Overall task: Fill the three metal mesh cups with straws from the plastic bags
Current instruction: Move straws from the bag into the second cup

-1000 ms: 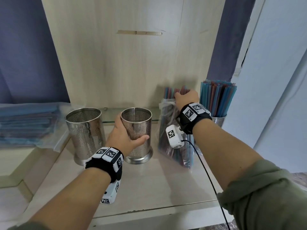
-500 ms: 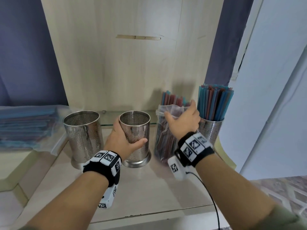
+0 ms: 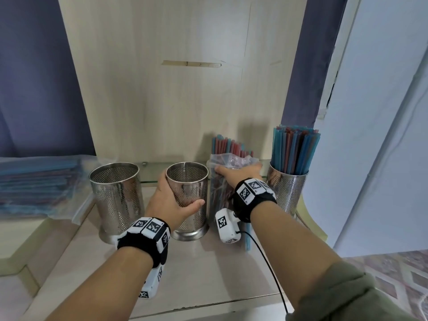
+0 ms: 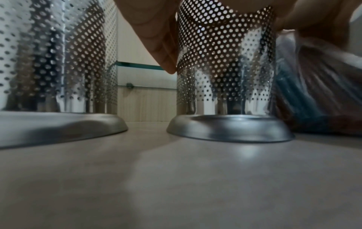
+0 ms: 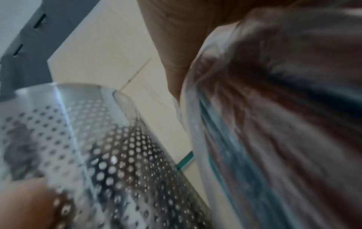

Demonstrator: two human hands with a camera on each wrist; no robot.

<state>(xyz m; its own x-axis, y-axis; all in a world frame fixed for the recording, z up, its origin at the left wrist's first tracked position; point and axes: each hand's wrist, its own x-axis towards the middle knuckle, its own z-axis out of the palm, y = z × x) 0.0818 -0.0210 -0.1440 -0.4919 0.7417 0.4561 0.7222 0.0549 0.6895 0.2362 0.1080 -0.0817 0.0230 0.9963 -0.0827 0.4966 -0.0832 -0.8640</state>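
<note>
Three perforated metal cups stand in a row on the wooden shelf. The left cup [image 3: 115,195] and the middle cup [image 3: 188,193] hold nothing; the right cup [image 3: 288,188] is packed with blue and red straws [image 3: 294,151]. My left hand [image 3: 170,201] grips the middle cup [image 4: 225,65] around its side. Between the middle and right cups stands an upright clear plastic bag of straws [image 3: 222,188], straw ends poking out of its mouth. My right hand [image 3: 236,173] grips this bag [image 5: 274,124] near its top, fingers curled round it.
More bagged straws [image 3: 34,186] lie flat on the ledge at the left. A wooden back panel [image 3: 185,89] rises close behind the cups. The shelf's front edge [image 3: 208,304] runs below my forearms. One blue straw [image 3: 248,237] lies on the shelf by my right wrist.
My right hand has dropped from the straw tips and closed around the bag below its mouth. The left hand has stayed on the middle cup. The head view has shifted slightly.
</note>
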